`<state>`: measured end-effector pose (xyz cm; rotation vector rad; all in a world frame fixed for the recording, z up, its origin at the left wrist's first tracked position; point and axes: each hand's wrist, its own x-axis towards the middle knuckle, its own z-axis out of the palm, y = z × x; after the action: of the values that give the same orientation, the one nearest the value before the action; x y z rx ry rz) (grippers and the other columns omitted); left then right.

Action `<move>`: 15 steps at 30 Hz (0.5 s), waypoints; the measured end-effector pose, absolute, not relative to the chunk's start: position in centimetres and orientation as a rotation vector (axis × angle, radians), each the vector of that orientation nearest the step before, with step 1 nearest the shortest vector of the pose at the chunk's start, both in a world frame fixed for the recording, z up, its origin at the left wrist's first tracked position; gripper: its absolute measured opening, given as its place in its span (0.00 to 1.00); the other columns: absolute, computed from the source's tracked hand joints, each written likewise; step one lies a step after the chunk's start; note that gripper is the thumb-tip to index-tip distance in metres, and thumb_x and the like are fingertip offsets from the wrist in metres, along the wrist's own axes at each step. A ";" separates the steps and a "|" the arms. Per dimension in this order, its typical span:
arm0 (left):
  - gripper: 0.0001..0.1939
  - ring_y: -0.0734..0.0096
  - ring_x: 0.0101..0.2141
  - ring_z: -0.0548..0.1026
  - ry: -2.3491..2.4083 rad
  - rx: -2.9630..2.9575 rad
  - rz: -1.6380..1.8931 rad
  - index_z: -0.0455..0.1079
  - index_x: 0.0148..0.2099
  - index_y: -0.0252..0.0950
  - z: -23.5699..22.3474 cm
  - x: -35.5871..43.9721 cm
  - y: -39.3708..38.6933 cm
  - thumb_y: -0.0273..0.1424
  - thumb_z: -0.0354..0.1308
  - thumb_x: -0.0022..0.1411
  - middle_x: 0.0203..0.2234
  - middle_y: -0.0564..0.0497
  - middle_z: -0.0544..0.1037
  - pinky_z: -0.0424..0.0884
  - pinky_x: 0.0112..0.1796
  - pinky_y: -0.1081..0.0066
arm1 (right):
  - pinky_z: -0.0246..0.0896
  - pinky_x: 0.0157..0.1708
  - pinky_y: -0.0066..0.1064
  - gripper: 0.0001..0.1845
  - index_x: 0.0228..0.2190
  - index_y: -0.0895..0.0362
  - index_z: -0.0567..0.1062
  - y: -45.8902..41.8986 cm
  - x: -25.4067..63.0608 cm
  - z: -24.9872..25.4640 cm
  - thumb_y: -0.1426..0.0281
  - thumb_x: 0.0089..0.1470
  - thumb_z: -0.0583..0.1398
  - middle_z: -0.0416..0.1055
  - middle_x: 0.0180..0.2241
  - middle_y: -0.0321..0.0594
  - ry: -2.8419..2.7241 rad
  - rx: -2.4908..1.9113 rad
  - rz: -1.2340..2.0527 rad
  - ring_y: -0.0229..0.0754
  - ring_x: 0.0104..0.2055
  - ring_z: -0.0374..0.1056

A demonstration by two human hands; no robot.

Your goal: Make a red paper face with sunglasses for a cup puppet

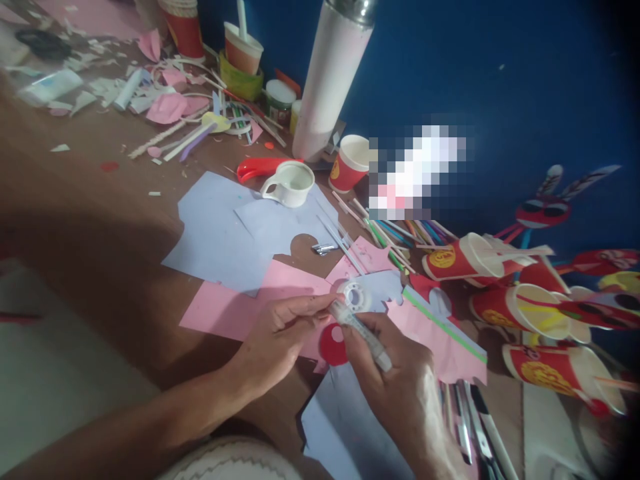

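Observation:
My right hand (pixel 400 373) is closed round a small translucent white tube (pixel 367 339), which looks like a glue tube, held at a slant. My left hand (pixel 280 337) has its fingers pinched together against the tube's upper end; what lies between the fingertips is hidden. Just beyond the fingertips lies a clear tape roll (pixel 356 295). Below them rests a red paper disc (pixel 332 348) with a smaller pale circle on it. Under and around my hands lie pink paper (pixel 220 310) and pale blue paper (pixel 215 227) with cut-out edges.
A white cup (pixel 293 185) stands on the blue paper beside a red tool (pixel 255 168). Behind them are a tall white flask (pixel 333 80) and a paper cup (pixel 349 165). Decorated red cups (pixel 543 370) lie tipped at right, near scissors (pixel 483 433). Paper scraps (pixel 170 107) litter the far left.

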<state>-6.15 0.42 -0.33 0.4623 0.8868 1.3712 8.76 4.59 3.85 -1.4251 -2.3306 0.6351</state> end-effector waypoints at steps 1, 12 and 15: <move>0.12 0.73 0.42 0.76 0.877 0.459 1.379 0.77 0.42 0.44 -0.4 -6.1 0.4 0.25 0.57 0.59 0.39 0.56 0.80 0.68 0.48 0.76 | 0.55 0.15 0.24 0.12 0.33 0.58 0.76 4.5 8.7 3.9 0.64 0.55 0.55 0.71 0.16 0.34 -2.332 -1.421 0.641 0.37 0.16 0.66; 0.14 0.67 0.43 0.76 0.954 0.508 1.335 0.76 0.45 0.41 0.0 -6.1 0.6 0.24 0.58 0.57 0.39 0.51 0.80 0.68 0.48 0.69 | 0.56 0.18 0.25 0.11 0.34 0.58 0.75 4.3 8.5 3.8 0.66 0.55 0.56 0.72 0.17 0.34 -2.303 -1.357 0.587 0.38 0.17 0.67; 0.14 0.67 0.42 0.76 0.987 0.541 1.332 0.77 0.43 0.42 -0.2 -6.2 0.6 0.24 0.57 0.57 0.38 0.52 0.81 0.70 0.46 0.70 | 0.57 0.19 0.25 0.11 0.34 0.58 0.75 4.3 8.7 4.0 0.66 0.55 0.56 0.72 0.18 0.34 -2.294 -1.373 0.596 0.38 0.19 0.68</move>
<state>-6.17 0.58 -0.22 0.5412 0.9871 1.3319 8.65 4.27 3.98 -1.3725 -2.2941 0.5958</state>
